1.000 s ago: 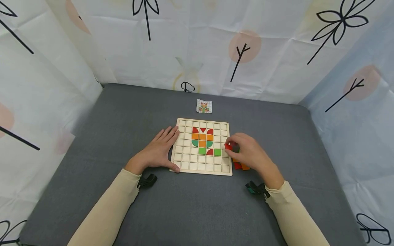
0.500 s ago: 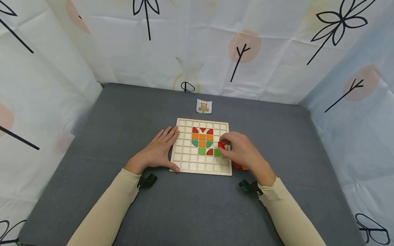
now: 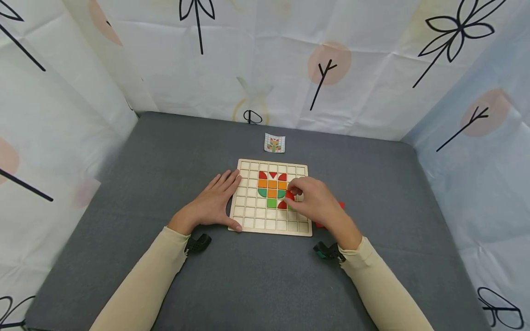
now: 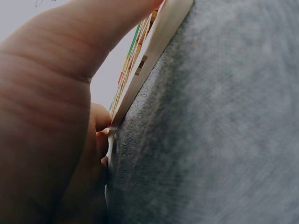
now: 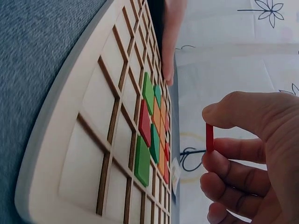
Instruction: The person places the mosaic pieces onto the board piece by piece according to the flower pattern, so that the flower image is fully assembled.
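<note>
1. Loose red pieces [image 3: 341, 205] beside the board [image 3: 256, 224] are mostly covered by the right grip [image 3: 312, 197] and wrist in the head view.
2. The nearer green tile [image 5: 142, 161] is partly hidden there too.
3. The face of the red tile [image 5: 210, 137] is hidden, edge-on, in the right wrist view.
4. The card's [image 3: 274, 143] pattern is shown too small for detail.
5. The worktop [image 4: 233, 116] is blurred in the left wrist view.
6. Both sleeves [image 3: 136, 280] are cut off below.

Left grip [image 3: 213, 202], spread, rests against the left edge of the board [image 3: 260, 224]; right grip [image 3: 315, 198] pinches above its right half; forearms [image 3: 142, 280] slant toward it.
</note>
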The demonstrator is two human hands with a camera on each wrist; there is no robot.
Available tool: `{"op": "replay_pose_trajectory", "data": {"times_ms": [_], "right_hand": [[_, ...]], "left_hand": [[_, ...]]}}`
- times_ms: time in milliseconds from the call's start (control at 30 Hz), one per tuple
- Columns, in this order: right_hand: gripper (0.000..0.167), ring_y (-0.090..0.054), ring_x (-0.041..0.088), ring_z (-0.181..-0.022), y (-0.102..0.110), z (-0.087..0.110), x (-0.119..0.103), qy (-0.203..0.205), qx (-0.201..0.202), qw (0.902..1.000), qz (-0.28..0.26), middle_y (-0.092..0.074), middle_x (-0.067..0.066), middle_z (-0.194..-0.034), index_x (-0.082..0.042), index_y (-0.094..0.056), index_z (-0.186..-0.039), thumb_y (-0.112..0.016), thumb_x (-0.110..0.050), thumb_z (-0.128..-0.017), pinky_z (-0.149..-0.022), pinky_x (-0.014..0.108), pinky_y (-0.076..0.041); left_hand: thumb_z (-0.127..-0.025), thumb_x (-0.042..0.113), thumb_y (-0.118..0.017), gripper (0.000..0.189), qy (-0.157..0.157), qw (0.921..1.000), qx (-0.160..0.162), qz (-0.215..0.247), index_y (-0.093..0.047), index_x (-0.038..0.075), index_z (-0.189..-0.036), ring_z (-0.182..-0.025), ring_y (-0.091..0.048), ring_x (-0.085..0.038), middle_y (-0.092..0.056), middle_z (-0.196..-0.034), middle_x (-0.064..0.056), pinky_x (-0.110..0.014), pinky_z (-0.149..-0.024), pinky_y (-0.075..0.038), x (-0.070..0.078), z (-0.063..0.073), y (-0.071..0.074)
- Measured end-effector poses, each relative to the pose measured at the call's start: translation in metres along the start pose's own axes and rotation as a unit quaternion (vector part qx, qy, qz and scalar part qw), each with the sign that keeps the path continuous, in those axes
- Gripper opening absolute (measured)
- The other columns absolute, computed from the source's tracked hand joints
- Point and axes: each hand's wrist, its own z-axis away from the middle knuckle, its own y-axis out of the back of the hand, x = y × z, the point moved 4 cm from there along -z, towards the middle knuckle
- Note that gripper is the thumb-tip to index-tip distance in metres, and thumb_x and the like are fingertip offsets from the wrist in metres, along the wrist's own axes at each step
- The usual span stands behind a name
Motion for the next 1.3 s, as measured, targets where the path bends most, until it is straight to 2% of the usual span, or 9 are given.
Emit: {"op": "replay_pose_trajectory", "data": {"times_ms": [333, 867, 1067, 1300], "right_hand": [[0.013, -0.058, 0.016, -0.082, -0.009, -0.008, -0.013, -0.028, -0.021, 0.9994, -0.004, -0.067, 0.000, -0.089, -0.012, -0.074, -0.099, -0.084, -0.018, -0.094, -0.074, 0.035, -0.053], [0.012, -0.064, 0.017, -0.085, -0.026, -0.023, -0.030, -0.026, -0.030, 0.9991, -0.013, -0.068, -0.002, -0.091, -0.010, -0.076, -0.100, -0.082, -0.018, -0.094, -0.077, 0.035, -0.057], [0.009, -0.059, 0.015, -0.082, -0.034, -0.028, -0.035, -0.021, -0.040, 0.9989, 0.009, -0.066, -0.004, -0.088, -0.013, -0.074, -0.098, -0.080, -0.019, -0.095, -0.074, 0.034, -0.054], [0.011, -0.060, 0.015, -0.082, -0.043, -0.032, -0.040, -0.028, -0.050, 0.9981, 0.022, -0.068, -0.005, -0.088, -0.014, -0.074, -0.097, -0.082, -0.021, -0.094, -0.071, 0.035, -0.055]], "left_hand": [[-0.069, 0.083, -0.086, 0.154, 0.002, 1.0000, -0.003, -0.002, -0.006, 0.004, -0.174, -0.166, 0.007, -0.033, 0.005, -0.182, -0.011, -0.050, -0.133, 0.004, -0.001, -0.001, 0.000], [-0.069, 0.083, -0.086, 0.153, 0.003, 1.0000, -0.002, 0.002, -0.008, 0.003, -0.174, -0.166, 0.005, -0.035, 0.002, -0.182, -0.011, -0.051, -0.133, 0.003, 0.001, 0.000, 0.001], [-0.069, 0.082, -0.087, 0.153, 0.005, 1.0000, -0.003, 0.005, -0.009, 0.002, -0.174, -0.166, 0.005, -0.036, 0.001, -0.181, -0.012, -0.052, -0.133, 0.002, 0.002, 0.000, 0.002], [-0.070, 0.081, -0.087, 0.153, 0.001, 1.0000, -0.002, 0.002, -0.008, 0.002, -0.174, -0.166, 0.005, -0.037, 0.002, -0.181, -0.014, -0.053, -0.133, 0.002, 0.002, 0.000, 0.002]]}}
